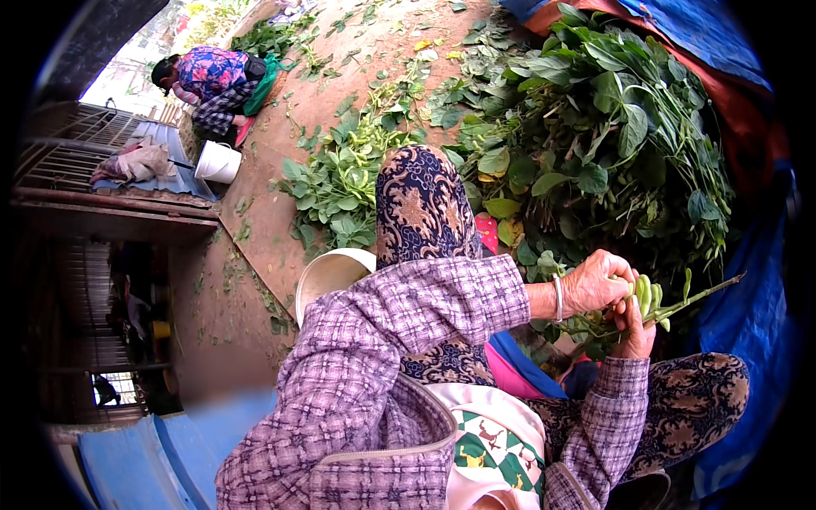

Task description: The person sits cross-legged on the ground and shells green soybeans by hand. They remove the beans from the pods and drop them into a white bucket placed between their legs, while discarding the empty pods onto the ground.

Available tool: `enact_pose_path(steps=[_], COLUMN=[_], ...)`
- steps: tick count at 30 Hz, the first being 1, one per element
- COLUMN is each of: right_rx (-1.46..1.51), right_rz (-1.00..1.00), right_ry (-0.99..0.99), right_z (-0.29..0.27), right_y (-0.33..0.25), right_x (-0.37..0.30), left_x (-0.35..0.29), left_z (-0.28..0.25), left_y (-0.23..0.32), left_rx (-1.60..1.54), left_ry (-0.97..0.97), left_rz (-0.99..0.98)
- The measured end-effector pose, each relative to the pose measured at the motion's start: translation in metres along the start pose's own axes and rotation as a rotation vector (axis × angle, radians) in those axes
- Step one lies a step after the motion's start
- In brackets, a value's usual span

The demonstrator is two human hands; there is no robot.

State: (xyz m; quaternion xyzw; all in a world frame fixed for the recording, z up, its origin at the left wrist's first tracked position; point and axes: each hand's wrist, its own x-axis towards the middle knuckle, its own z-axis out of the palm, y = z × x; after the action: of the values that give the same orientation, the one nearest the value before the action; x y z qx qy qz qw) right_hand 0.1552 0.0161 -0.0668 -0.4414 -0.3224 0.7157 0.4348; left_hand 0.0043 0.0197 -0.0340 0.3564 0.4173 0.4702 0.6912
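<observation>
Both my hands are together at the right, over my lap, on a green bean stalk [707,293] with several plump pods [648,293] on it. My left hand [599,283], with a bangle at the wrist, has its fingers closed on the pods. Just below it, my right hand [635,333] is closed around the stalk, whose bare end points out to the right. Part of the stalk is hidden behind my fingers. A white bucket [316,285] stands beside my left knee, partly covered by my sleeve.
A big heap of leafy bean plants [586,127] lies beyond my hands, with blue tarpaulin [744,297] along the right. Stripped plants [344,187] and loose leaves litter the floor. Another person [212,81] bends at the far left, near a second white bucket [218,162].
</observation>
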Motion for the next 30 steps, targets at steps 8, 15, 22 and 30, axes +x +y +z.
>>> enact_pose_path(steps=[8,15,22,30], right_rx=[0.034,0.075,-0.062,-0.135], right_rz=[0.009,-0.088,0.007,0.001], right_ry=[-0.027,0.100,-0.154,-0.179], right_z=[0.002,0.026,0.011,0.004], right_y=[0.002,-0.016,-0.018,-0.015], right_x=[-0.002,-0.004,-0.005,-0.010], left_x=[-0.008,-0.007,-0.007,0.007], left_z=[0.002,0.002,-0.001,-0.005], left_y=[0.003,0.007,0.022,0.002], left_rx=[-0.035,-0.101,0.140,0.015], left_ry=[0.001,-0.120,-0.149,-0.118], left_rz=[-0.037,-0.037,-0.106,-0.265])
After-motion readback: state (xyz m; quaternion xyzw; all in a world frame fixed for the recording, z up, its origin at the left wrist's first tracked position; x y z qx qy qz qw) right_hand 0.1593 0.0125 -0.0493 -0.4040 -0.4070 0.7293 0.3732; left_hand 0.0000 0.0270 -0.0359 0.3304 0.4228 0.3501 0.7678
